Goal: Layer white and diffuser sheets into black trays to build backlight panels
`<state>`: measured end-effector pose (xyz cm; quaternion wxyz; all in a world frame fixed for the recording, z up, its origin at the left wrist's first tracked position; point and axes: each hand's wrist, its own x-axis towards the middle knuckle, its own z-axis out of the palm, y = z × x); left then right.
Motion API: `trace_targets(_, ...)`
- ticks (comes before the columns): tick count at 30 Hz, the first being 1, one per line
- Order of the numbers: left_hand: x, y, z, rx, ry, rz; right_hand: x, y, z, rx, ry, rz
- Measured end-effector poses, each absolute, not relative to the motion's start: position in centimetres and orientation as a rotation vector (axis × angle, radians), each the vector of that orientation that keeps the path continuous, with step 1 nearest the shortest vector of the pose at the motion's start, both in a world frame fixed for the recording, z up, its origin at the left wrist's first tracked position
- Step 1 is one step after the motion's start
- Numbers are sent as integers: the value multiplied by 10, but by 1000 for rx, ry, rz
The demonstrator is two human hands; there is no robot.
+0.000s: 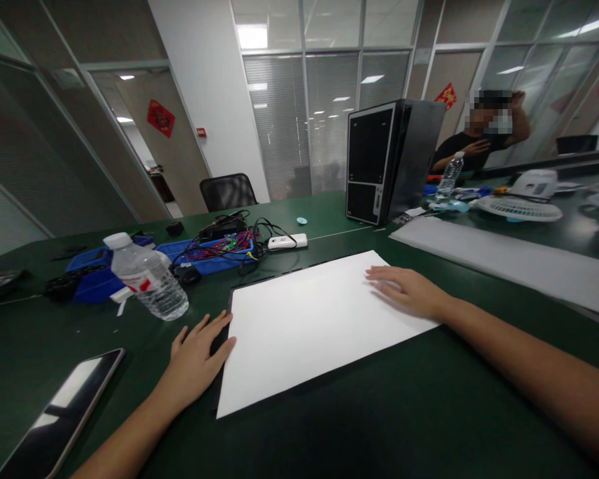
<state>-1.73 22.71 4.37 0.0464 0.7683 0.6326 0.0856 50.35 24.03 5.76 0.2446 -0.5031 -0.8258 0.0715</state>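
A large white sheet of paper (304, 332) lies on the dark green table (379, 412), slightly turned. A thin black edge shows from beneath its left and far sides; what it belongs to is covered. At the left edge of the sheet rests my left hand (197, 359), fingers spread, with thumb and fingertips touching the border. My right hand (409, 293) lies flat over the right part of the sheet, its fingers stretched out toward the left. Neither hand grips anything.
Left of the sheet stand a water bottle (150, 279) and a phone (60, 419). Blue trays (219, 265) with wires and a white power strip (287, 241) lie behind. A black computer case (392, 163), white panels (509, 256), and a seated person (479, 136) are at the right.
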Motion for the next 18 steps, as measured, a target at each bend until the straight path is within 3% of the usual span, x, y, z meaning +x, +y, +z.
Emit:
trace_targets(6, -18, 231, 39, 2346, 1956, 340, 537, 256, 48, -1848, -2002, 11)
trace_targets(18, -22, 233, 37, 2295, 2015, 282, 524, 249, 67, -1971, -1970, -13)
